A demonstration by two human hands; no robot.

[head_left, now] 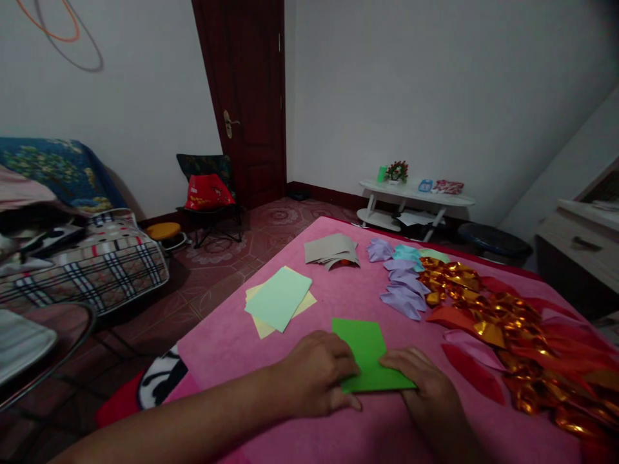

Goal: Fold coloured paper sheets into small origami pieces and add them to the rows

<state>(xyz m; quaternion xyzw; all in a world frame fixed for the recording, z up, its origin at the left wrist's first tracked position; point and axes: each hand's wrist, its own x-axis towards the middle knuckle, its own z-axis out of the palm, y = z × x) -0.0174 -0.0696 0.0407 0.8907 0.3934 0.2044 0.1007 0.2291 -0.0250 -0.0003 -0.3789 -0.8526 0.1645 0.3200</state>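
A bright green sheet of paper (365, 345) lies on the pink cloth in front of me, with its near edge doubled or slightly raised. My left hand (319, 374) is curled at the paper's left side, fingers on the sheet and thumb by the near edge. At the lower right corner, my right hand (423, 380) pinches the paper, its fingers on top and its thumb mostly hidden. Beyond my left hand, a pale mint sheet (280, 298) rests crosswise over yellow paper (261, 327). Farther back is a fanned stack of grey paper (331, 248).
Folded purple paper pieces (405, 291), turquoise ones (409, 256) and shiny gold foil pieces (488, 303) spread over the right of the pink-covered table (290, 258). Red and orange pieces lie among them. Beyond stand a low white table (420, 193), a dark stool (493, 238) and a chair holding a red bag (209, 192).
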